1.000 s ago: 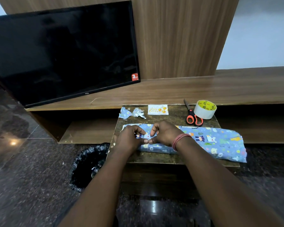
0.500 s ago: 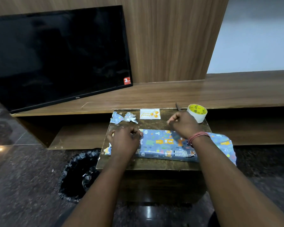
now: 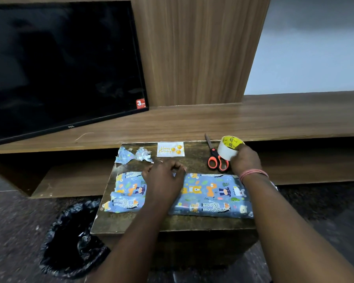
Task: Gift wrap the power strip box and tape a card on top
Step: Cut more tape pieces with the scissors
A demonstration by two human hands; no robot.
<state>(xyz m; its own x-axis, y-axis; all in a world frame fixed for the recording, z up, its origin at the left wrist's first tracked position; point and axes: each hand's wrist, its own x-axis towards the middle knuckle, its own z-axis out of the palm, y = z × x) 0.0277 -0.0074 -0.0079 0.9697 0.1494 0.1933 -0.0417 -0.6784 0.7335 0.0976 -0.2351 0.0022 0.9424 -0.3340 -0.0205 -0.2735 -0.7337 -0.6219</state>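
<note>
Right hand (image 3: 246, 160) has moved from mid-counter to the tape roll (image 3: 229, 147), now gripping it beside the scissors (image 3: 216, 158). Left hand (image 3: 164, 179), fingers curled, presses the wrapped box (image 3: 211, 194) on the counter (image 3: 172, 223). Card (image 3: 170, 149) lies behind it.

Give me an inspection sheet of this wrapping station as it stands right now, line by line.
Surface: small dark table, worn top.
Job's things: wrapped box lying flat; card at far edge; tape roll; scissors.
Clutter: paper scraps.
Grippers: left hand resting curled on the box; right hand grips the tape roll.
Cables: nothing seen.
Surroundings: television on wooden shelf; black bin bag on floor.
</note>
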